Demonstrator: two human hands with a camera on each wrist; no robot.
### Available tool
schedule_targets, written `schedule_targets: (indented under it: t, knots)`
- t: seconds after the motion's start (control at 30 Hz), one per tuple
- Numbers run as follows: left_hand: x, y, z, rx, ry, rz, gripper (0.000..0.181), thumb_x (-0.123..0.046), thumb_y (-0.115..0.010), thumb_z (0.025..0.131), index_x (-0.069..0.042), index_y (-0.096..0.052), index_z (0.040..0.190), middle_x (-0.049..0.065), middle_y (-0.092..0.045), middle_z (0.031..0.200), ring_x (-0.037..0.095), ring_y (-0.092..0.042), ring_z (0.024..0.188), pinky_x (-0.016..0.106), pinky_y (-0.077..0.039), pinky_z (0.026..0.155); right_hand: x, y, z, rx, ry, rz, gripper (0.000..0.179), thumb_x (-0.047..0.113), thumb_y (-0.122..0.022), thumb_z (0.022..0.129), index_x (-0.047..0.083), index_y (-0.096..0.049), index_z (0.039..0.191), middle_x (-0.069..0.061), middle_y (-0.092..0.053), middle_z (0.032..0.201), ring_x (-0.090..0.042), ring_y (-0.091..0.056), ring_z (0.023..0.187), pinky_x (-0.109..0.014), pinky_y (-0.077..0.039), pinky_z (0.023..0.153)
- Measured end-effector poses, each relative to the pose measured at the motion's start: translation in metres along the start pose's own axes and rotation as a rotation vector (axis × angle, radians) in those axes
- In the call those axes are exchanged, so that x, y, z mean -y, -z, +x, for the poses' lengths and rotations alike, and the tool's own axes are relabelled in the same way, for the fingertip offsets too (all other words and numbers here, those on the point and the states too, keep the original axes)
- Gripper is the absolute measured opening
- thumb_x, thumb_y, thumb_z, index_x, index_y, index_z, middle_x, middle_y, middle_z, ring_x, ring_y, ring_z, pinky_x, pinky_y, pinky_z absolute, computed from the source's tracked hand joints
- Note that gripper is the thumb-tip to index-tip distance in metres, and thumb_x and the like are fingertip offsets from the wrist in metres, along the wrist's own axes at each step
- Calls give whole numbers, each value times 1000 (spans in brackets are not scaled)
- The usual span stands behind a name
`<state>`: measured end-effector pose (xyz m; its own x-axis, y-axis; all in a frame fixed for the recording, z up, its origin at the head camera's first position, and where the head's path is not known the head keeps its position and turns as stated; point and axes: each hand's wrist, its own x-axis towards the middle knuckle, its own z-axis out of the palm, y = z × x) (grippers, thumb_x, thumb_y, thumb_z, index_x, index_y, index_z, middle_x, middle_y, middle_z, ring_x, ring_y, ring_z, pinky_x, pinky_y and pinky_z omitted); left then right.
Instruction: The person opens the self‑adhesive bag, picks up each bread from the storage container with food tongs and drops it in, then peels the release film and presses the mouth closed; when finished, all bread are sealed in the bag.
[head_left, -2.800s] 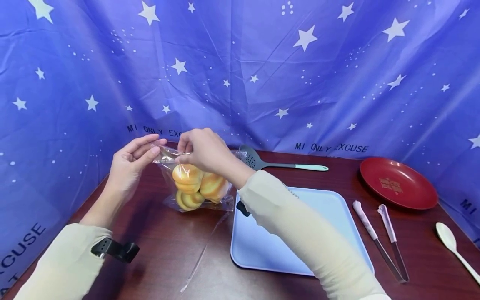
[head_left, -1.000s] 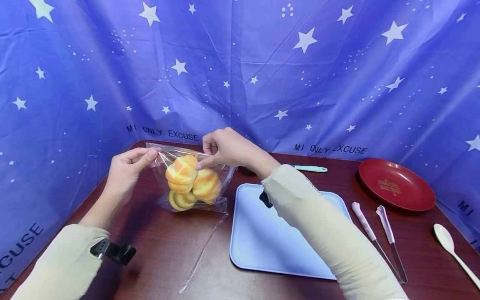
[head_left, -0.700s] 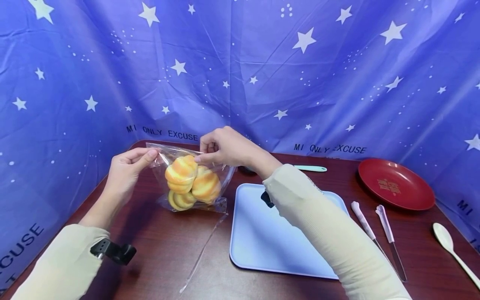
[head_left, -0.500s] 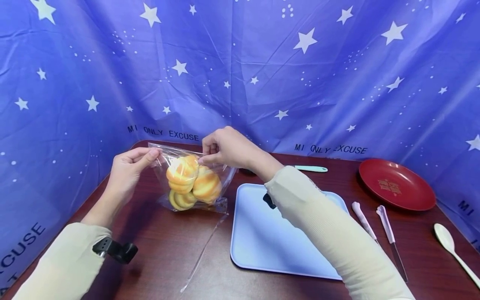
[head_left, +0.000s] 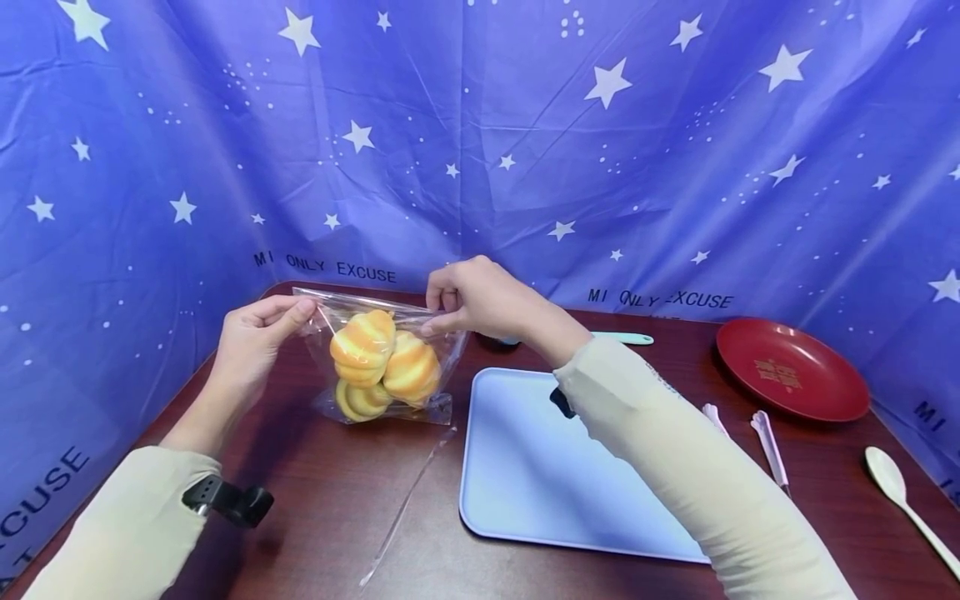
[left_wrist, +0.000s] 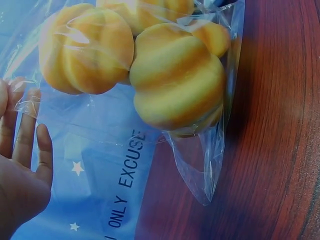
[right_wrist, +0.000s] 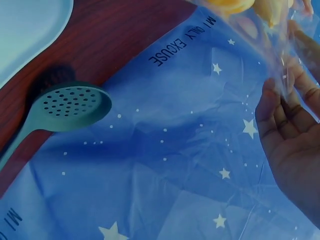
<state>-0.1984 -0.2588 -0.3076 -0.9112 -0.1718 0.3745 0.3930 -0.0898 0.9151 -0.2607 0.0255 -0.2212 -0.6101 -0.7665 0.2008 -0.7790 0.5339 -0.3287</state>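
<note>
A clear plastic bag [head_left: 322, 392] with several orange-yellow bread buns [head_left: 363, 348] inside stands on the table at the left of the head view. My left hand [head_left: 255, 333] pinches the bag's upper left corner between thumb and fingers. At the upper right edge, my right hand [head_left: 480, 300] pinches the film. Ridged buns [left_wrist: 177, 75] show close through the film in the left wrist view, with the left hand [left_wrist: 25, 165] at the side. In the right wrist view, the right hand [right_wrist: 292, 130] holds gathered film at its fingertips.
A light blue tray [head_left: 540, 467] lies right of the bag, partly under the right sleeve. Behind it is a slotted turner [right_wrist: 70, 107]. Tongs [head_left: 771, 450], a red plate [head_left: 795, 367] and a white spoon [head_left: 892, 475] lie farther right. A thin clear strip [head_left: 405, 508] lies in front.
The right hand has moved right along the bag's top edge, and the opening is now stretched wider and flatter. The left hand has lowered slightly and keeps its corner.
</note>
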Motion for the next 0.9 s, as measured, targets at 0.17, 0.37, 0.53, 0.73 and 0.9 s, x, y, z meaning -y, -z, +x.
schedule_targets:
  t: [0.17,0.37,0.53,0.73,0.9]
  knots:
    - [1,1,-1,-10,-6,-13,28,1,-64,98,-18,-81,87,-5,-76,79,4,-71,71,18,-56,70,-7,4,-6,16,-43,80,30,33,-86,84,11,-70,98,0,-62,80,-15,-57,76,-31,-48,74]
    - [3,1,0,-8,-6,-11,28,1,-64,98,-19,-81,88,-5,-76,79,3,-70,71,17,-56,70,-14,7,-12,55,-81,128,31,32,-87,83,11,-68,98,-1,-66,87,-16,-61,83,-31,-51,79]
    - [5,1,0,-3,-5,-22,28,1,-63,99,-18,-81,88,-5,-76,79,3,-70,73,17,-55,70,-17,8,-15,46,-61,127,28,29,-87,83,12,-70,95,0,-67,87,-15,-63,83,-30,-53,78]
    - [4,0,0,6,4,-61,26,-1,-61,101,-14,-79,88,-1,-77,80,7,-72,74,20,-57,71,-19,6,-19,-30,-23,126,17,23,-84,86,11,-72,92,3,-70,81,-11,-65,76,-28,-54,74]
    - [3,0,0,0,18,-73,23,-3,-62,101,-13,-79,88,-1,-76,80,7,-72,75,19,-56,70,-18,3,-21,-99,44,132,8,18,-81,88,14,-76,85,8,-73,76,-7,-66,68,-26,-55,66]
